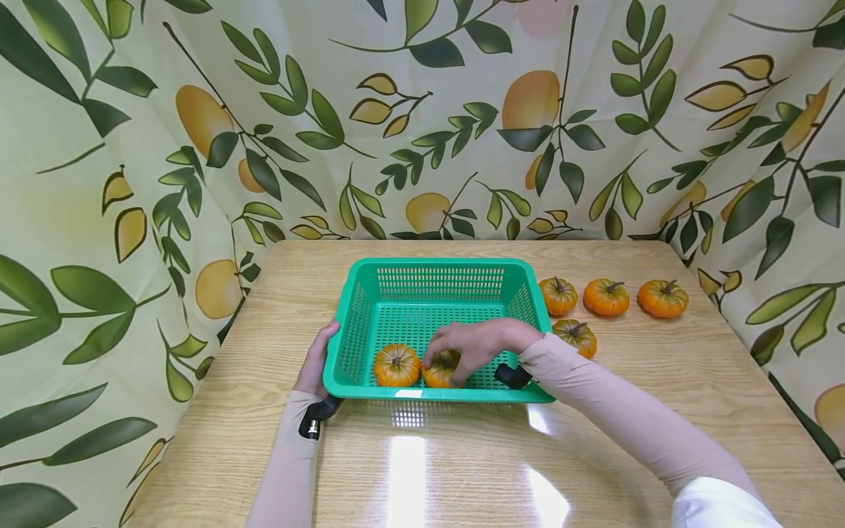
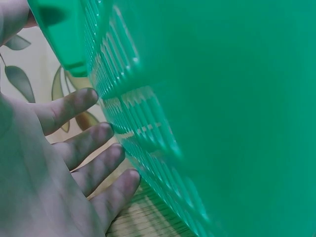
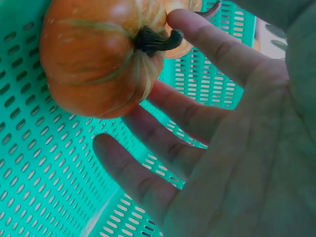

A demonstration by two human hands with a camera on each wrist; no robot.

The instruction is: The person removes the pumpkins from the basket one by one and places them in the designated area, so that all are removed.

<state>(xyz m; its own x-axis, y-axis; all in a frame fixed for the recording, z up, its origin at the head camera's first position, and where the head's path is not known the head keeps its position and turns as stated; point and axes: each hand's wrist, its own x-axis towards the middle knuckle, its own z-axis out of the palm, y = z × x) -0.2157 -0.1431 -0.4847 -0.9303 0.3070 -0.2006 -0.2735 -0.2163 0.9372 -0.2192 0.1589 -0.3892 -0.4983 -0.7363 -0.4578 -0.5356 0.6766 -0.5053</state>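
My right hand (image 1: 472, 345) reaches into a green plastic basket (image 1: 439, 394) and holds a small orange pumpkin (image 1: 441, 370) by the front wall. In the right wrist view, fingers pass around the side of this pumpkin (image 3: 98, 59), its dark stem facing the palm; the little finger stands apart from it and the thumb is out of sight. Another pumpkin (image 1: 397, 365) sits to its left in the basket. My left hand (image 1: 315, 361) is at the basket's left side, its fairly straight fingertips against the slotted wall (image 2: 143, 118) and its thumb near the rim.
Several more pumpkins lie on the wooden table (image 1: 264, 425) right of the basket: one (image 1: 557, 295) beside its wall, one (image 1: 576, 337) nearer me, and others (image 1: 606, 297) farther right. A leaf-patterned curtain (image 1: 436, 147) encloses the table's back and sides.
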